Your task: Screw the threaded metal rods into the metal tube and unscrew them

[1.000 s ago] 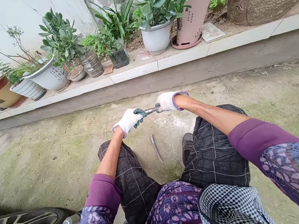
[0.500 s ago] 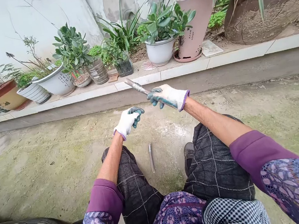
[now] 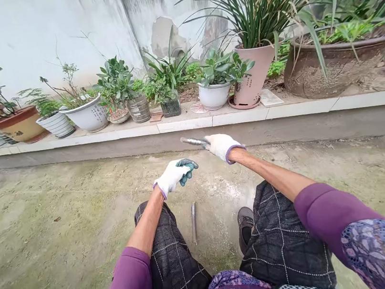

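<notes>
Flatter now, the rod (image 3: 194, 141) points left from the right hand (image 3: 222, 146), gripped firmly, lying beyond the left hand (image 3: 174, 175), its half-curled fingers seemingly empty.

Potted plants (image 3: 216, 74) line a ledge (image 3: 239, 117) before a stained wall (image 3: 38, 32)

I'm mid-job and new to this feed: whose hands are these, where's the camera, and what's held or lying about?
No machine here: these are a person's left hand and right hand, in white gloves with teal-coated fingers. One camera, worn on the head, looks forward and down. The right hand holds a grey rod. The left is apart from it, fingers curled; anything inside is hidden. A second rod lies on the concrete ground. Beyond, potted plants line a tile-edged ledge.
</notes>
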Demonstrator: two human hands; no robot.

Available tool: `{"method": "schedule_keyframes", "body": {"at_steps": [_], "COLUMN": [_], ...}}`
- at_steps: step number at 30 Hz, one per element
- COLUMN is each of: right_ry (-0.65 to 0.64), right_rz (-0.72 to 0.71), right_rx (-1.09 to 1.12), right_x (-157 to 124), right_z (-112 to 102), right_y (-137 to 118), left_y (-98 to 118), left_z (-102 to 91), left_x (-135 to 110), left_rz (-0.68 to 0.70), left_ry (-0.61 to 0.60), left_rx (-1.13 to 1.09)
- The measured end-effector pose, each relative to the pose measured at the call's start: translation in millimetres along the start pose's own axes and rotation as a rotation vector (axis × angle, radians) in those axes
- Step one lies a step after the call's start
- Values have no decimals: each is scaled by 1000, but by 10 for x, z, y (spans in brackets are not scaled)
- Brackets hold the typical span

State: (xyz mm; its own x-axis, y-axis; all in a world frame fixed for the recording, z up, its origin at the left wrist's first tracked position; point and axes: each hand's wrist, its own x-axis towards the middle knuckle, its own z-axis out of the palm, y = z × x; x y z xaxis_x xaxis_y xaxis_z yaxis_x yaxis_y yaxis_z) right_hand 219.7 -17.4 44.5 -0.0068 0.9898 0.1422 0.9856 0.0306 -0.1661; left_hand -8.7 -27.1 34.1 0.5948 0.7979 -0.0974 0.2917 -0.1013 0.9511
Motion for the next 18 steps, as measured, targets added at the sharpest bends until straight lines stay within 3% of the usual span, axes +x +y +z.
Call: {"method": "schedule_keyframes", "body": {"at_steps": [3,6,9,11,15,18], "right_ry": [78,84,-115,-280,-506,-520], "right_rz": [42,85,19,-107,-229,-184], "right_rx": [3,360,846,966,662,521], "right_x": [46,40,-39,-132,-360,-471], "right_z": [-27,-69,-115,-128,-66,40], "right_y": [23,-10,-127,-222,-325,-274], "left_y": [-30,-76,-97,-93,-103,-153], "left_z": [-37,-155,-304,-366,-335,-222], "left_x": [88,220,361,418,357,230], "left_rz": [-20,-30,-63,-78,-50,-91], "left_ry": [16,28,141,211,87,2], "left_rx": [30,82,105,126,232,262]}}
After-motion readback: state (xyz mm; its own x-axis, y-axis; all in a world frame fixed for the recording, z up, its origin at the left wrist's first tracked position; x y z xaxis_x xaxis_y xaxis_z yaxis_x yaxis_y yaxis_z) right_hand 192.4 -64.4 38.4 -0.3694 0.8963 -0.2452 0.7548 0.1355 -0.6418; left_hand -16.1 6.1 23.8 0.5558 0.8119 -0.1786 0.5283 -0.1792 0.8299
